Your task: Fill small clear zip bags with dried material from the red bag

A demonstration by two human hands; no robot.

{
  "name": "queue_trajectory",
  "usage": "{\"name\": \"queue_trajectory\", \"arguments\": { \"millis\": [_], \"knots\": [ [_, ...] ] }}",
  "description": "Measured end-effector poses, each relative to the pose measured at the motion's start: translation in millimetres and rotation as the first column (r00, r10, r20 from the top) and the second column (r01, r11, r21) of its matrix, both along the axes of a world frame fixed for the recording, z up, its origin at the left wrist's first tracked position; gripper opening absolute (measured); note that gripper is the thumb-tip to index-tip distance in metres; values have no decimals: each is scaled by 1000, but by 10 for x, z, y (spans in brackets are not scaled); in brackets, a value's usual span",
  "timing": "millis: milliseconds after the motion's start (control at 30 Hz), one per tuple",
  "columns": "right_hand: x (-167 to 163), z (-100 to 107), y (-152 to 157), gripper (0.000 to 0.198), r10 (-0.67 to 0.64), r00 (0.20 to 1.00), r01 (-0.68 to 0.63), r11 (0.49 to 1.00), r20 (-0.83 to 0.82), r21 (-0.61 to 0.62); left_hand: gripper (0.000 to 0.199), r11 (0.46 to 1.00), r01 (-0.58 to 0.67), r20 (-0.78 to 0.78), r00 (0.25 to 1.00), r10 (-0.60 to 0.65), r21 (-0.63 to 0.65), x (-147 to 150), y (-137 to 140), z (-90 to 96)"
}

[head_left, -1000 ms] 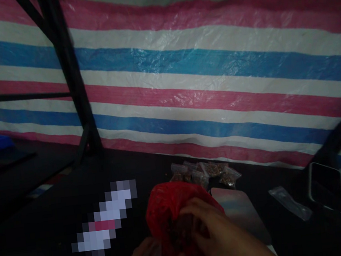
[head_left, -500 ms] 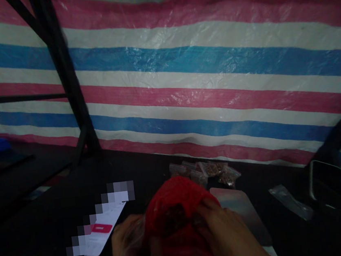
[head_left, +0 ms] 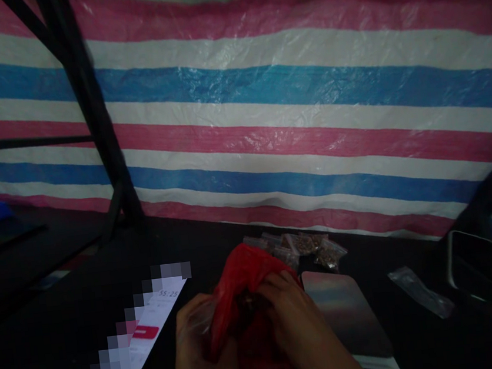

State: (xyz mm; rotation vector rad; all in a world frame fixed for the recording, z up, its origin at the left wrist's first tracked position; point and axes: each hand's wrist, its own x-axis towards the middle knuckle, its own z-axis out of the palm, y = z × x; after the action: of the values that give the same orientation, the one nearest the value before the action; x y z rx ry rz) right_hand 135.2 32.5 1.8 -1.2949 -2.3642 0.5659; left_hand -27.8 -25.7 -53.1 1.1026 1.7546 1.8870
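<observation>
**Red bag gapes between two hands**

The red bag point(head_left: 248, 264) sags open over the bench point(head_left: 189, 235). Left of it, the left hand point(head_left: 202, 346) pinches a clear bag point(head_left: 195, 323); at its right rim bends the right hand point(head_left: 294, 315), fingertips hidden, grip unclear. A slumping rim could spill its dark contents point(head_left: 248, 301).

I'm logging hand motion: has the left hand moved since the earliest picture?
Yes: the left hand is higher in view, closer to the filled bags.
</observation>
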Motion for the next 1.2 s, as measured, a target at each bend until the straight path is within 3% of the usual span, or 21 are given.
{"name": "queue_trajectory", "arguments": {
  "millis": [100, 233, 333, 467, 667, 900, 1000, 1133, 1200],
  "knots": [
    [-38, -66, 26, 62, 7, 1000, -7, 1000, -13, -19, 41, 997, 67, -80, 994, -70, -50, -67, -10, -81],
    [-78, -145, 40, 62, 33, 998, -34, 999, -58, -26, 40, 993, 83, -34, 996, -86, -80, -98, 1, -155],
    [-95, -166, 64, 59, 58, 988, -67, 996, -142, -62, 40, 993, 79, 64, 995, -73, -90, -87, 41, -76],
    [-83, -170, 109, 48, -31, 967, -8, 988, -252, -155, 45, 994, 74, 191, 980, -57, -86, -88, 98, 69],
    [-41, -173, 51, 49, -19, 932, -67, 972, -361, -225, 47, 996, 15, 260, 966, 9, -91, -50, 128, 171],
    [-29, -54, -47, 48, 58, 940, -153, 952, -335, -264, 53, 999, 15, 385, 923, 0, -35, 43, 165, 262],
    [-24, -22, -74, 49, 51, 957, -133, 953, -286, -273, 50, 1000, 16, 419, 908, -6, -19, 62, 180, 307],
    [-32, -33, -97, 53, 49, 964, -97, 979, -260, -177, 50, 995, 85, 448, 892, -57, -43, 65, 213, 363],
    [-46, -69, -84, 51, 11, 949, -90, 967, -314, -237, 52, 996, 83, 403, 913, -64, -31, 33, 216, 363]
  ]
}}
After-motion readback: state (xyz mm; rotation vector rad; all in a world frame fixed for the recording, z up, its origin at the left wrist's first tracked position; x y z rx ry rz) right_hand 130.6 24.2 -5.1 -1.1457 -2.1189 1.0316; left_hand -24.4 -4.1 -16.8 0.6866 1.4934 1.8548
